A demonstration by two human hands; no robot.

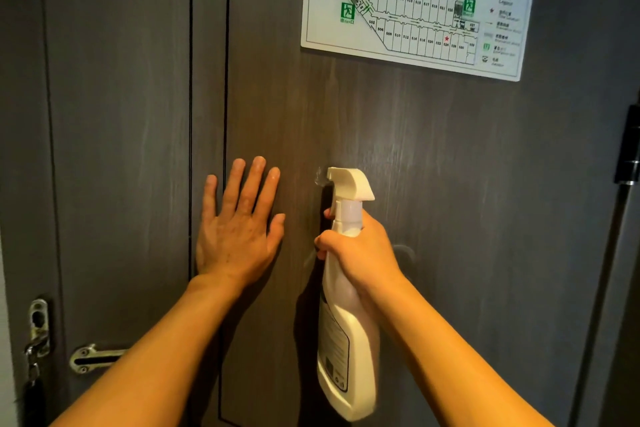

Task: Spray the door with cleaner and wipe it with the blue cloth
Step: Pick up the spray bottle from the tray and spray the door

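A dark grey wood-grain door (433, 149) fills the view. My right hand (360, 253) grips the neck of a white spray bottle (346, 340), one finger on the trigger. The bottle stands upright, its nozzle close to the door and pointing left. My left hand (239, 225) lies flat against the door with fingers spread, just left of the bottle. No blue cloth is in view.
A white evacuation plan marked 5F (415, 0) is fixed to the door at the top right. A metal security latch and chain (38, 333) with its bar (93, 357) sit at the lower left. A black hinge (628, 149) is on the right edge.
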